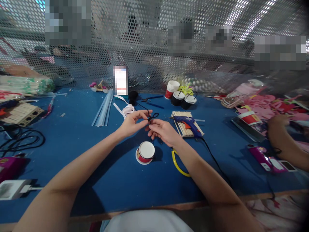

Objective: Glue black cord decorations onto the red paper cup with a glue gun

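A thin black cord with a small loop is up between my two hands, above the middle of the table. My left hand pinches it from the left. Close against those fingertips, my right hand has its thumb and fingers closed on the cord too. Just below my hands, a small red-and-white paper cup stands upside down on the blue table. Some cord seems to run down toward the cup, though my fingers partly hide it. White ribbon lies beyond my left hand.
A blue glue gun rests on wooden sticks right of my hands, near yellow-handled scissors. Behind are pliers, cups and a lit phone. Clear glue sticks lie left; another person's arm reaches in right.
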A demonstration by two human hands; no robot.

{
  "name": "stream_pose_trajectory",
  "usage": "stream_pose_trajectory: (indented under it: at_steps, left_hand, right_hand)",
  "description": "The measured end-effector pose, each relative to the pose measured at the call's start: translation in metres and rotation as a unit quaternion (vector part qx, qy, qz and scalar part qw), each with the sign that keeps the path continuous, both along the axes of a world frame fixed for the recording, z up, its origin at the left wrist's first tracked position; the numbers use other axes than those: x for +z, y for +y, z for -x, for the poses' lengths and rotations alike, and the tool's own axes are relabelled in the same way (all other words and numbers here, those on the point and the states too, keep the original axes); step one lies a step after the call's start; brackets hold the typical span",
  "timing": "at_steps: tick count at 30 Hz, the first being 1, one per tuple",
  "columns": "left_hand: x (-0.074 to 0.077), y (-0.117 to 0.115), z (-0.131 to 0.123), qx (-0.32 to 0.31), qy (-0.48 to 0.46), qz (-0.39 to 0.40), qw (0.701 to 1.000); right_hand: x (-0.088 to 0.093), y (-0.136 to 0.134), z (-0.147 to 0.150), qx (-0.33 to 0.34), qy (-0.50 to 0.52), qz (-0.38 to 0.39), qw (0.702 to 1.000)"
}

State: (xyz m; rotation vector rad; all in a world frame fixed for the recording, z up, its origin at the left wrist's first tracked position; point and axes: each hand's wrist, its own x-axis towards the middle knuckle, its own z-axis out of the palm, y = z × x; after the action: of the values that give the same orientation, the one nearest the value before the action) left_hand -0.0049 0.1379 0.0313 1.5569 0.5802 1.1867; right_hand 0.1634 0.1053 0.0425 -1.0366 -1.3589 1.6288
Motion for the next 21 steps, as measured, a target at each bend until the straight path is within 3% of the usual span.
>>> stream_pose_trajectory:
  at_steps: [3,6,12,16,21]
  left_hand:
    - [0.003,0.002,0.001,-0.05,-0.067,0.124,0.989]
    - [0.005,0.005,0.003,-0.033,-0.118,0.208,0.97]
    - [0.0,0.023,0.016,0.103,-0.168,0.21,0.958]
    - [-0.007,0.034,0.021,0.16,-0.191,0.215,0.944]
    - [-0.009,0.031,0.018,0.135,-0.11,0.188,0.967]
  right_hand:
    - [-0.001,-0.002,0.0,0.005,-0.063,-0.051,0.997]
    - [-0.001,-0.004,-0.003,0.013,-0.135,-0.091,0.986]
    - [0.003,-0.003,-0.013,-0.072,-0.19,-0.117,0.972]
    - [0.007,-0.004,-0.018,-0.096,-0.194,-0.117,0.969]
    - [0.009,-0.005,-0.019,-0.082,-0.206,-0.105,0.969]
